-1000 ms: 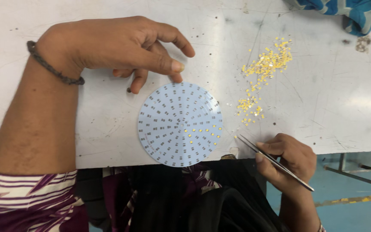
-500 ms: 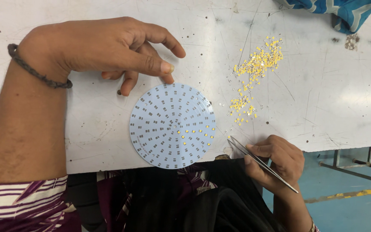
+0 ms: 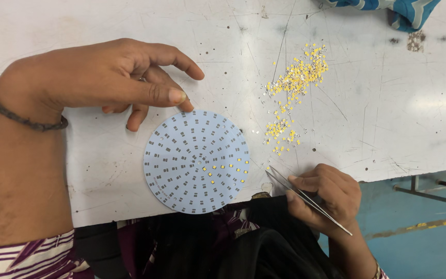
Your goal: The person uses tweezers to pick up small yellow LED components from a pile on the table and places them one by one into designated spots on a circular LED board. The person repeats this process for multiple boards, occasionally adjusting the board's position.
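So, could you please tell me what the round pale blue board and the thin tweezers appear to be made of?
Round pale blue board: seemingly a rigid coated circuit plate, matte, with grey pad rows. Thin tweezers in the right hand: likely steel, judging by their silvery glint.

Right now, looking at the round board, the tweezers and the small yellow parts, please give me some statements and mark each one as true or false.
1. The right hand holds metal tweezers. True.
2. The round board is fully covered with yellow parts. False: only a few yellow parts sit on it, toward its lower right; most pads are bare.
3. The left hand rests at the upper edge of the board. True: its fingertips meet the rim.
4. The pile of loose yellow parts lies left of the board. False: it lies to the upper right, on the white table.
5. The left wrist wears a dark band. True.
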